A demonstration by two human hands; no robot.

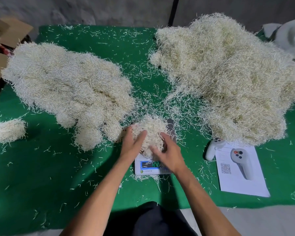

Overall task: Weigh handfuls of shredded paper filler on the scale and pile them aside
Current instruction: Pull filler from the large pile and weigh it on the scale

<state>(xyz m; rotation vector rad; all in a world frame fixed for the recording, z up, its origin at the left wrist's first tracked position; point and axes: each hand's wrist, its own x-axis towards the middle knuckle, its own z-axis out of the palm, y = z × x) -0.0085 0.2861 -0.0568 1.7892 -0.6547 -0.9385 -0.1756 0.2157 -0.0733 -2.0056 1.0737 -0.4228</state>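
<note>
Handful of shredded paper filler [150, 133]: sits on the scale at lower centre of the frame, a rounded cream clump cupped between both hands.
Left hand [134, 144]: on the clump's left flank, fingers curled loosely against the strands, holding it.
Right hand [168, 153]: on the clump's near right side, fingers spread and bent into the paper, holding it; slightly blurred.
Scale [152, 167]: small white digital scale on the green surface [41, 167], its lit display just below the hands, partly hidden by the right hand; digits unreadable.
Left pile [66, 89]: wide heap of rounded clumps filling the left of the frame, its near edge just beside the left hand.
Right pile [228, 79]: larger, looser heap at upper right.
Small clump [8, 131]: lies alone at the far left edge.
Controller [213, 149]: white handheld, right of the scale, touching a printed sheet [242, 171].
Cardboard box [2, 48]: upper left, off the surface.
</note>
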